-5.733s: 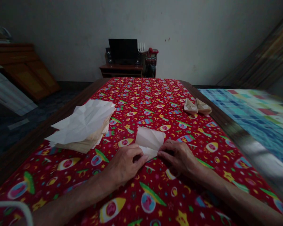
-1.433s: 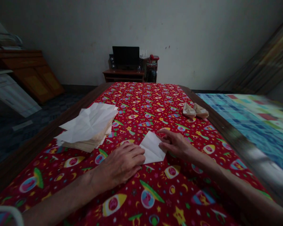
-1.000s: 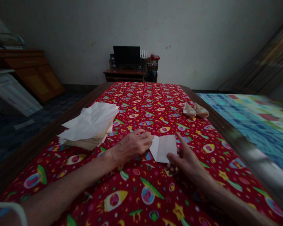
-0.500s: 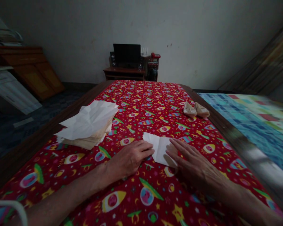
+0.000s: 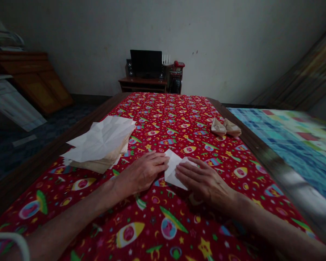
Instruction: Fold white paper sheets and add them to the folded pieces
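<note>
A small folded sheet of white paper [image 5: 174, 170] lies on the patterned red tablecloth in front of me, its crease running between my hands. My left hand [image 5: 145, 170] has its fingers bent and held together at the paper's left edge, gripping it there; the thumb is hidden. Stretched flat across the right part of the paper, my right hand [image 5: 202, 177] presses it down and covers much of it. To the left is a loose stack of creased white and tan paper sheets [image 5: 103, 139]. Two folded tan paper shapes [image 5: 225, 127] stand at the right.
The red tablecloth [image 5: 174, 112] covers a long table with a dark wooden edge [image 5: 271, 174]. A bed with a blue patterned cover [image 5: 288, 156] adjoins on the right. Beyond the far end stands a monitor [image 5: 146, 63]; wooden cabinets [image 5: 40, 79] are at the left.
My right hand has slid left over the paper, laying its right part over toward the middle. My left hand has shifted slightly left and up. The paper has turned a little and looks narrower.
</note>
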Motion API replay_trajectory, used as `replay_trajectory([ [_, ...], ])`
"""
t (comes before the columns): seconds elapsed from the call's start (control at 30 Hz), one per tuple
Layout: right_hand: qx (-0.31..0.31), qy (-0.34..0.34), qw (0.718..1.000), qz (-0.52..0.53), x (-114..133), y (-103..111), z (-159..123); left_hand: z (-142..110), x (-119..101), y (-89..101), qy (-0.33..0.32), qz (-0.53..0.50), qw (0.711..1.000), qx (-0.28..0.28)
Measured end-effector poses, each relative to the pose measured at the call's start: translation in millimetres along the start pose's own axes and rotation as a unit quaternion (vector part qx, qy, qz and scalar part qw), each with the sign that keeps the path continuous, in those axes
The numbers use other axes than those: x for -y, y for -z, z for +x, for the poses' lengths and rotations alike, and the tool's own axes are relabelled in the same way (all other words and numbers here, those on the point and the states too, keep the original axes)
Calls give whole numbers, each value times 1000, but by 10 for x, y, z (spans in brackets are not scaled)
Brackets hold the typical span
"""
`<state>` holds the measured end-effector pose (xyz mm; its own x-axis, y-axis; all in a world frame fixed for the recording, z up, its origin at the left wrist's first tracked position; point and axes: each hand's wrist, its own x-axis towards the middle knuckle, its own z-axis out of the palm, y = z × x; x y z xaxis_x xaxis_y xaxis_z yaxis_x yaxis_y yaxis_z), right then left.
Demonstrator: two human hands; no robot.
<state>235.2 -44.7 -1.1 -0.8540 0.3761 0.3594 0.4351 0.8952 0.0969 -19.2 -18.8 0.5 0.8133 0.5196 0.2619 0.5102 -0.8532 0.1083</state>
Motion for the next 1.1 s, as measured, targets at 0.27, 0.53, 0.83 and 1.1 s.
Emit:
replay_trajectory([
  [0.27, 87, -70, 990, 88, 314, 103, -8, -146, -64, -49, 3, -32, 999, 8],
  [0.53, 21, -46, 996, 70, 299, -2, 30, -206, -166, -14, 2, -50, 999, 3],
  [0.83, -23, -93, 988, 123, 335, -3, 70, -228, -226, -21, 11, -75, 997, 1],
  [1.1, -23, -351, 905, 239, 117, -184, 178, -238, -243, -43, 16, -62, 998, -4],
])
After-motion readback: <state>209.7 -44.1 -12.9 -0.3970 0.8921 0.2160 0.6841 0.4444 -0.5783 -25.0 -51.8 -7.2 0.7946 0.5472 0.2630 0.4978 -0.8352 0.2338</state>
